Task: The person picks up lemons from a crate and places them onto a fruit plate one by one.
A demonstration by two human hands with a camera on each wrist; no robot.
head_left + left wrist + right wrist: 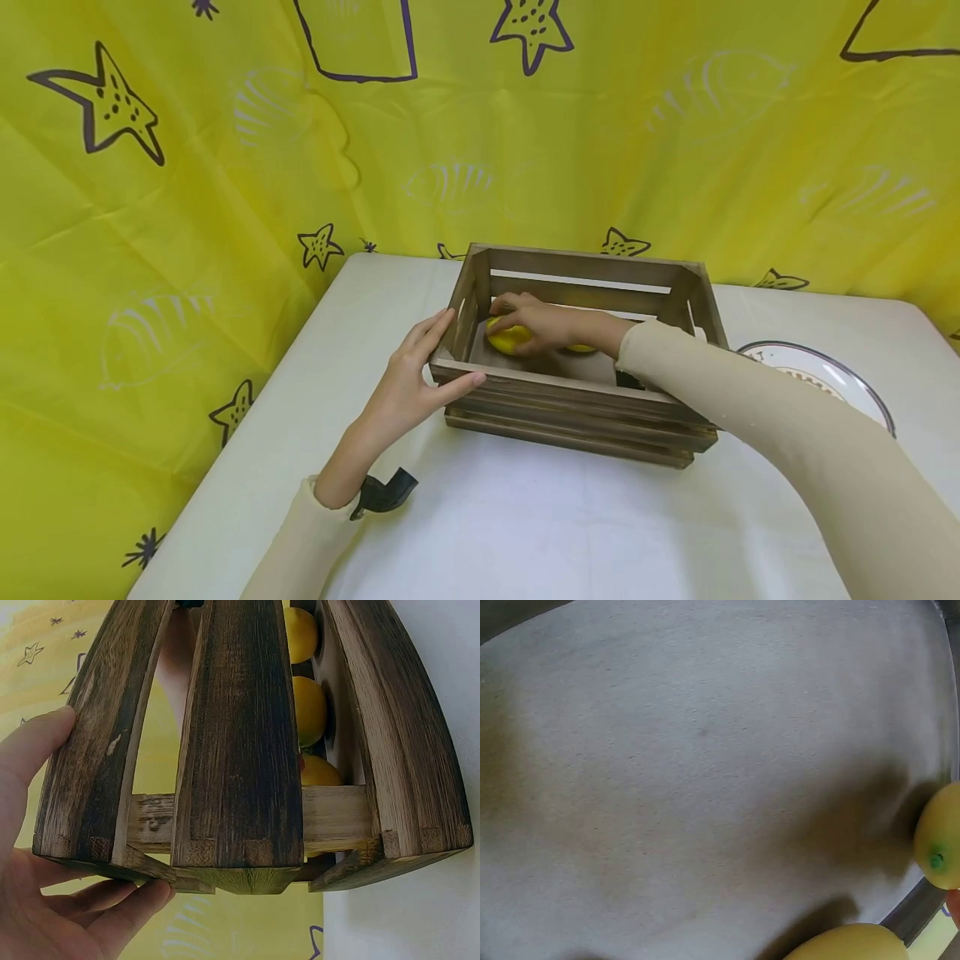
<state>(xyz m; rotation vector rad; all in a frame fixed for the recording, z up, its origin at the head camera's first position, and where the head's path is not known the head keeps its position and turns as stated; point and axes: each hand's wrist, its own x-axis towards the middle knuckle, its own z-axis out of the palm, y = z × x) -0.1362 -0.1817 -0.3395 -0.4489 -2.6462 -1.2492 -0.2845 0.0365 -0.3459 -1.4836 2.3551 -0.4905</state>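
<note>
A slatted brown wooden crate (570, 400) stands on the table. My left hand (408, 375) grips its near left corner, thumb along the front slat and fingers against the left end. Inside the crate, my right hand (543, 323) holds a lemon (508, 337) near the left end, fingers curled over it. Another lemon (581, 348) lies under the right wrist, mostly hidden. Through the slats in the left wrist view, three lemons show in a row, one of them the middle lemon (310, 709). A green-tipped lemon (939, 840) sits at the right wrist view's edge.
A white plate (847, 387) with a dark rim and printed pattern lies right of the crate, partly behind the right sleeve. White cloth covers the table (525, 525). A yellow patterned curtain (450, 125) hangs behind and along the left side.
</note>
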